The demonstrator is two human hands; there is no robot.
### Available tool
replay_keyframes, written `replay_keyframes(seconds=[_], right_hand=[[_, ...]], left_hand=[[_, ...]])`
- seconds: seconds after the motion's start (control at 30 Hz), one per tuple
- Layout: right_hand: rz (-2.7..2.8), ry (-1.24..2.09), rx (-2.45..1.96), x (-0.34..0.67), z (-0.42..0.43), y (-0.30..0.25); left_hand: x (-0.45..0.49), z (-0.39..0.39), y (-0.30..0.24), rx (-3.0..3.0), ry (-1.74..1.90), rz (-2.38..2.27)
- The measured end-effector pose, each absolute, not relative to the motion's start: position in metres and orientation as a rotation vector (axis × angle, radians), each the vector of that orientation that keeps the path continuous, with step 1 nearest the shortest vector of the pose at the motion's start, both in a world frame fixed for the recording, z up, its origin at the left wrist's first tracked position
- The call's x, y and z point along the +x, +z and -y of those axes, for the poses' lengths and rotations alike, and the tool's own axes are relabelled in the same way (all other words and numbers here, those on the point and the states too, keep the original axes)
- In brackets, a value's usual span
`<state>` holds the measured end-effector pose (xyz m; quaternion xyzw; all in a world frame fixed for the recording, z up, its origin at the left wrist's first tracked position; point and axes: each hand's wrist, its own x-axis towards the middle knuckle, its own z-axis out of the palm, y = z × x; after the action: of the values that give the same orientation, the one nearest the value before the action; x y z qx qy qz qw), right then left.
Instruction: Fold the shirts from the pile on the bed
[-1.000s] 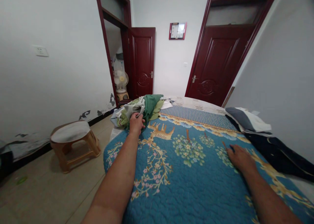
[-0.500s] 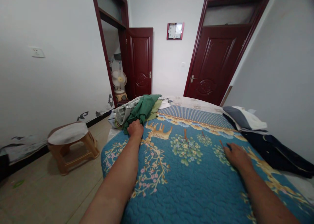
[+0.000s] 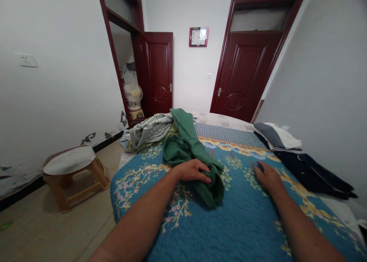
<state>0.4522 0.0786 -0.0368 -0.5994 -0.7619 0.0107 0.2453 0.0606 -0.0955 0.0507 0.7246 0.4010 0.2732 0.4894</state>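
Note:
A green garment (image 3: 186, 139) stretches from the clothes pile across the blue quilt, its near end bunched up. My left hand (image 3: 195, 171) is closed on that near end, with folds of cloth between thumb and fingers. Which kind of garment it is cannot be made out. Over the right part of the flowered quilt (image 3: 241, 204), my right hand (image 3: 266, 176) is palm down with fingers somewhat spread, holding nothing. Grey-and-white checked cloth (image 3: 153, 130) lies heaped at the quilt's far left, beside the green garment.
Folded grey and white clothes (image 3: 278, 135) and dark navy clothing (image 3: 315, 174) lie along the right edge. On the floor at left stands a brown plastic stool (image 3: 77, 178). Beyond the bed are an open red door (image 3: 157, 70) and a closed one (image 3: 249, 70).
My left hand has drawn the green garment off the pile, toward me and to the right. My right hand stays near the same spot on the quilt. The view has shifted slightly.

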Motion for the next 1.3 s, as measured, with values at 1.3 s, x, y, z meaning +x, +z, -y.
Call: replay_keyframes(seconds=[1.3], right_hand=[[1.283,-0.014,-1.758,0.485,-0.082,-0.001]], left_hand=[[0.014,0.087,0.055,1.656,0.521,-1.052]])
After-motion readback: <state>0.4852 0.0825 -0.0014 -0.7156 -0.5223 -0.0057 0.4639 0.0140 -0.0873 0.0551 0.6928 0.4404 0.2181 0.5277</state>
